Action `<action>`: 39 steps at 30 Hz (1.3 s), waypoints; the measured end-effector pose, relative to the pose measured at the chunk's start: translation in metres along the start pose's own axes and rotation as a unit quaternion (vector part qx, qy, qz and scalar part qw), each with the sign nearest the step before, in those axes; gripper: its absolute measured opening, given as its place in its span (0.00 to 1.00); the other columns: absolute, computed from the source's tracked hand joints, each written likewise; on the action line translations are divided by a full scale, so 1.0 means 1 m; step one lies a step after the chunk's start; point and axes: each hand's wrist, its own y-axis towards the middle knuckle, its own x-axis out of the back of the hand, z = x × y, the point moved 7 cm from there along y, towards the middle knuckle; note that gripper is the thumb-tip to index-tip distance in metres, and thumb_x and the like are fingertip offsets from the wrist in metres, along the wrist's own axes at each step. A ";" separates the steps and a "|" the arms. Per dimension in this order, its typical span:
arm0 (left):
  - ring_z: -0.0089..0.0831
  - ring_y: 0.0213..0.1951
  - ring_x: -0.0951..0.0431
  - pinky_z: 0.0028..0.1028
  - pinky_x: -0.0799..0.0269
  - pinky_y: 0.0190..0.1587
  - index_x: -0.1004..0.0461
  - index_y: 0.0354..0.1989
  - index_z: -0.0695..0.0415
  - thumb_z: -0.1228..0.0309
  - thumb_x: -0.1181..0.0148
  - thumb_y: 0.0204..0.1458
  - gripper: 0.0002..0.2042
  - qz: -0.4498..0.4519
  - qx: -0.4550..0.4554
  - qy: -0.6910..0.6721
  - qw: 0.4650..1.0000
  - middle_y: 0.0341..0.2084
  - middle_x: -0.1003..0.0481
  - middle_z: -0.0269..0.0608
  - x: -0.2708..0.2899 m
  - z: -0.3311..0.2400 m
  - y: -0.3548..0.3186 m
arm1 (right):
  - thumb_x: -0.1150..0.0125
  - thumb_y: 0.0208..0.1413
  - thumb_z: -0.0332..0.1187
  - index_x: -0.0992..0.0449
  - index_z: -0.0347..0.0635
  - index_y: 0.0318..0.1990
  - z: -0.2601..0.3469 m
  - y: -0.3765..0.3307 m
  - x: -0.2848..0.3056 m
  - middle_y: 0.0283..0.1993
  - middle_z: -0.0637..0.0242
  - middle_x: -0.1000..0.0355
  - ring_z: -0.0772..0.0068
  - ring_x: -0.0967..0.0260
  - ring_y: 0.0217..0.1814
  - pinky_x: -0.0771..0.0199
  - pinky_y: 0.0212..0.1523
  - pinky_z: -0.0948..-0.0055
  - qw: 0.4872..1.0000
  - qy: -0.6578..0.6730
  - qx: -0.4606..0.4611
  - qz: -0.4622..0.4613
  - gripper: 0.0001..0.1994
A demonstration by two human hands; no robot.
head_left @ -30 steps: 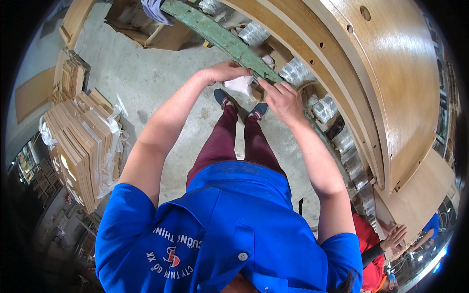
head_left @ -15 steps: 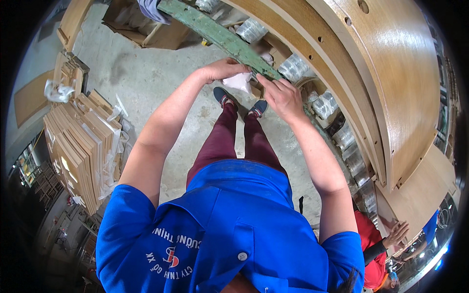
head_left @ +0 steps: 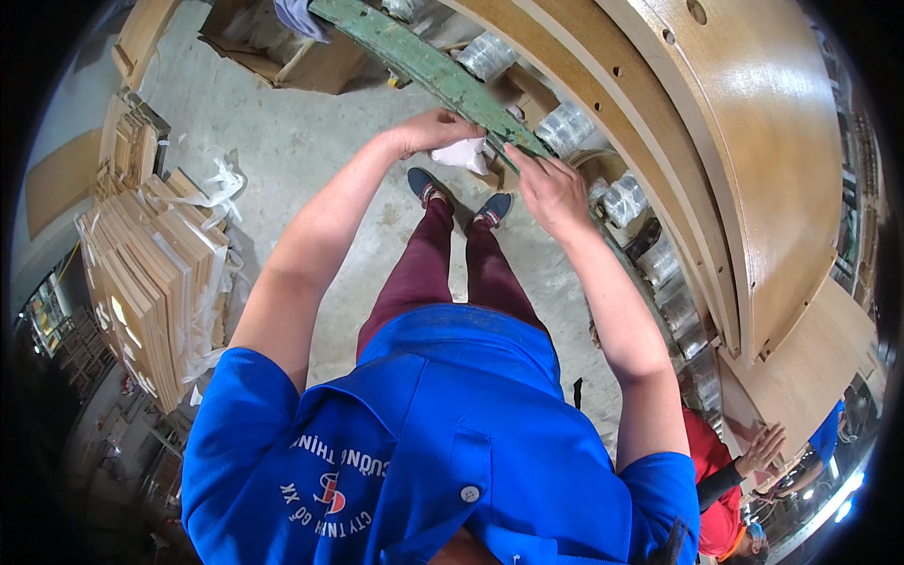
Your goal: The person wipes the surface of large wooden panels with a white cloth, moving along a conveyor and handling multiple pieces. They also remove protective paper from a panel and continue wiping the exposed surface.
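Observation:
My left hand (head_left: 433, 130) is closed, its fingertips gathered at the near side of a green, worn rail (head_left: 424, 71). From it hangs a soft, pale pinkish-white bundle (head_left: 460, 153); cloth or thin plastic, I cannot tell which. A short gap to the right, my right hand (head_left: 556, 196) has its index finger stretched toward the rail's edge. Nothing shows in that hand, though its thumb and lower fingers are partly hidden. Just beyond the rail stand large curved wooden panels (head_left: 782, 141) with round holes.
Wooden panels (head_left: 155, 292) are stacked at the left, with white plastic scraps (head_left: 221, 184) beside them. An opened cardboard box (head_left: 315, 66) sits at far left. Under the rail lie several plastic-wrapped bundles (head_left: 565, 127). At lower right a person in red (head_left: 720, 504) reaches toward a board.
My right hand has shifted slightly right, away from the left hand. The left hand keeps the pale bundle. A white plastic scrap has moved rightward from the panel stack's left side.

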 end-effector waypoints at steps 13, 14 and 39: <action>0.19 0.37 0.29 0.22 0.33 0.40 0.29 0.44 0.59 0.61 0.37 0.46 0.20 -0.064 -0.138 -0.039 0.988 0.34 0.26 0.32 -0.013 0.010 -0.067 | 0.46 0.55 0.29 0.28 0.38 0.34 -0.003 -0.112 -0.048 0.27 0.70 0.29 0.82 0.33 0.27 0.33 0.26 0.81 0.770 0.471 -0.413 0.123 0.04; 0.21 0.39 0.29 0.22 0.33 0.43 0.30 0.46 0.60 0.64 0.36 0.46 0.20 -0.064 -0.143 -0.086 0.984 0.37 0.27 0.33 -0.017 0.010 -0.075 | 0.46 0.55 0.28 0.29 0.38 0.34 0.002 -0.114 -0.060 0.28 0.69 0.29 0.80 0.31 0.27 0.32 0.25 0.81 0.728 0.527 -0.423 0.115 0.03; 0.28 0.49 0.32 0.27 0.35 0.51 0.43 0.57 0.60 0.72 0.38 0.45 0.29 -0.254 -0.313 -0.191 0.895 0.47 0.33 0.39 0.004 0.018 -0.211 | 0.59 0.58 0.55 0.37 0.49 0.55 0.150 -0.008 -0.115 0.55 0.66 0.36 0.65 0.38 0.55 0.34 0.48 0.60 0.504 0.784 -0.361 -0.046 0.25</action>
